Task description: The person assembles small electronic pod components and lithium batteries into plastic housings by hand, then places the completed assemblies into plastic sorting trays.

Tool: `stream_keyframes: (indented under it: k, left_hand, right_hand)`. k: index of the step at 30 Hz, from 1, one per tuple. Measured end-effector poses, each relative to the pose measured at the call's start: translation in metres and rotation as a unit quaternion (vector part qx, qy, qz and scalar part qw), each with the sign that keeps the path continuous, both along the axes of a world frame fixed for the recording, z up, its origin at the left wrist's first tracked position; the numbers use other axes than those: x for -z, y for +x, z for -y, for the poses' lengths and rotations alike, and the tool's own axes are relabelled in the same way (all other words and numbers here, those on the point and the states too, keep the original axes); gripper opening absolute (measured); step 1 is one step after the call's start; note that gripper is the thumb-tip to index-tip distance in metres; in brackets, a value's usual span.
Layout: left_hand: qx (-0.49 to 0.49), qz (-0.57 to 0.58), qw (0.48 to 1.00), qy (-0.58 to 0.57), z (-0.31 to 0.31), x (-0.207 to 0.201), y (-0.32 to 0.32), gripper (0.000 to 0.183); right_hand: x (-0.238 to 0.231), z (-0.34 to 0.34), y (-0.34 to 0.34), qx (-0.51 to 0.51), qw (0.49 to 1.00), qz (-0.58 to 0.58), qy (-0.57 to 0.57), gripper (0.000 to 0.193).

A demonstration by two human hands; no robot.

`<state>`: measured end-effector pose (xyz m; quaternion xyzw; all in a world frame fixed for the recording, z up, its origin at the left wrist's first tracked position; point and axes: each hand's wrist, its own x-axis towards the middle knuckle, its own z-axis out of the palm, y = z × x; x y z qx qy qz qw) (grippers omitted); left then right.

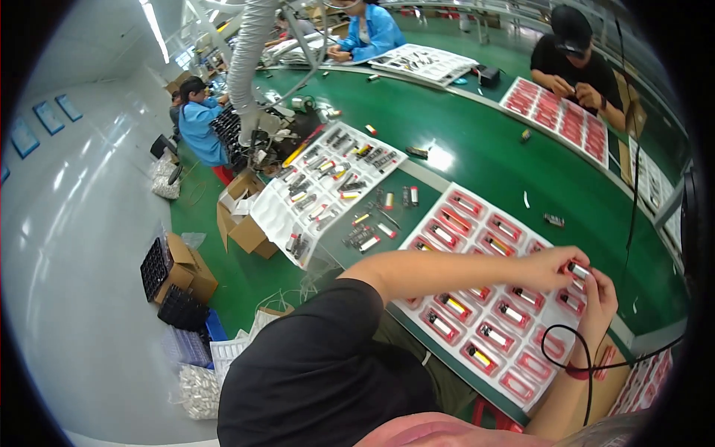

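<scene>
Both my hands meet over the far right part of a white tray (530, 406) with red-edged compartments. My left hand (553, 270) reaches across the tray, its fingers closed on a small cylindrical piece (576, 270) with a silver-white body and a dark end. My right hand (599, 299) pinches the same piece from the other side. Most compartments hold similar small cylinders, such as a white one (496, 337) and a yellow one (481, 357). Several compartments near the tray's near right corner hold nothing, including one red compartment (534, 365). A black cable (591, 365) loops past my right wrist.
Left of the tray, loose cylinders (387, 229) lie on the green table (447, 112), beside another white tray (277, 223) of mixed parts. Across the table a person in black (573, 67) works over a red-and-white tray (555, 123). Cardboard boxes (249, 227) stand on the floor at left.
</scene>
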<state>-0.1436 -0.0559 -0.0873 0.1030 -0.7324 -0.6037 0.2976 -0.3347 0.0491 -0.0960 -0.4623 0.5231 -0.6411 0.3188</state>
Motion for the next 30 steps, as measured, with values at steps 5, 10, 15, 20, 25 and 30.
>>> stream_keyframes:
  k: [5, 10, 15, 20, 25, 30]
  left_hand:
    - [-0.04, -0.029, 0.999, -0.012, 0.004, -0.004, 0.008, 0.034]
    - [-0.012, -0.026, 1.0, 0.005, 0.005, -0.018, 0.009, 0.034]
    - [-0.023, -0.033, 0.999, -0.02, 0.003, -0.017, 0.015, 0.035]
    - [-0.079, 0.017, 0.97, -0.231, 0.018, -0.02, 0.033, 0.032]
    - [-0.12, 0.005, 0.959, -0.258, 0.013, -0.019, 0.026, 0.034]
    - [-0.116, 0.0, 0.942, -0.315, 0.014, -0.031, 0.02, 0.032]
  right_hand:
    - [0.008, 0.016, 0.016, 0.033, 0.998, -0.041, -0.024, 0.023]
    - [-0.017, 0.011, 0.027, 0.113, 0.958, -0.25, -0.08, 0.033]
    - [-0.008, 0.012, 0.01, -0.005, 1.0, 0.004, -0.016, 0.04]
    - [-0.02, 0.01, 0.017, -0.015, 0.985, -0.168, -0.036, 0.033]
    - [-0.03, 0.005, 0.034, 0.065, 0.927, -0.354, -0.108, 0.027]
    - [-0.031, -0.001, 0.022, 0.063, 0.918, -0.376, -0.113, 0.03]
